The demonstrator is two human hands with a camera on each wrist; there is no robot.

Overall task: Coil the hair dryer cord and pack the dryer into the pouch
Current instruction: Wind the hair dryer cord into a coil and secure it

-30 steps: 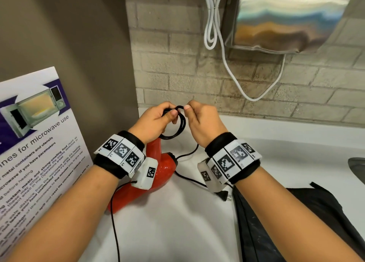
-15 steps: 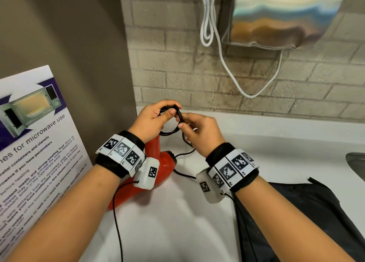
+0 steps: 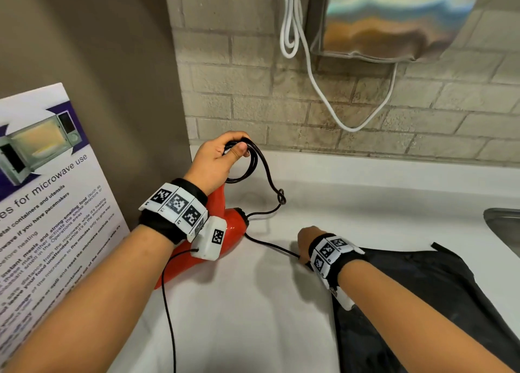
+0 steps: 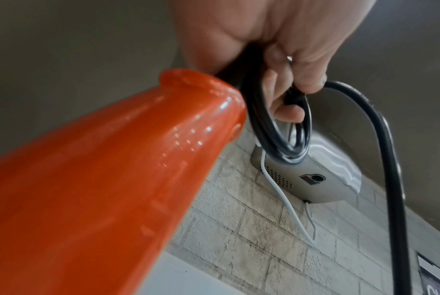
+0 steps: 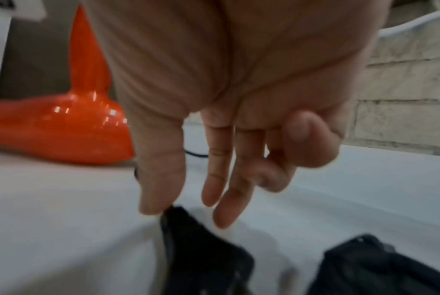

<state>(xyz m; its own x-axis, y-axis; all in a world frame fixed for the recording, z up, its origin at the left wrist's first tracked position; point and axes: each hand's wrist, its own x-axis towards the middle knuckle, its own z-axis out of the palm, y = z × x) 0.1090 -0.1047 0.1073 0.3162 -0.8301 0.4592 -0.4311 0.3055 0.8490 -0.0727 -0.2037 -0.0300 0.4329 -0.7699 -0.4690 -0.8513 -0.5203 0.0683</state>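
Note:
A red hair dryer [image 3: 232, 232] [image 4: 100, 169] [image 5: 62, 129] lies on the white counter [image 3: 253, 316] under my left wrist. My left hand [image 3: 233, 150] [image 4: 289, 95] grips a small coil of its black cord [image 3: 250, 161] [image 4: 277, 129] above the dryer. One strand droops from the coil, kinks, and runs back to the dryer. My right hand [image 3: 305, 239] [image 5: 214, 209] hangs low over the counter with relaxed fingers that hold nothing. It is beside the trailing cord [image 3: 270, 246] and the edge of the black pouch [image 3: 422, 302] [image 5: 378, 265].
A steel hand dryer [image 3: 394, 20] and its white cable [image 3: 309, 71] hang on the brick wall behind. A microwave poster [image 3: 42, 189] leans at the left. A sink rim [image 3: 503, 223] shows at the far right.
My right hand let go of the coil and dropped down to the counter by the pouch. My left hand keeps the coil, and a loose strand now hangs from it.

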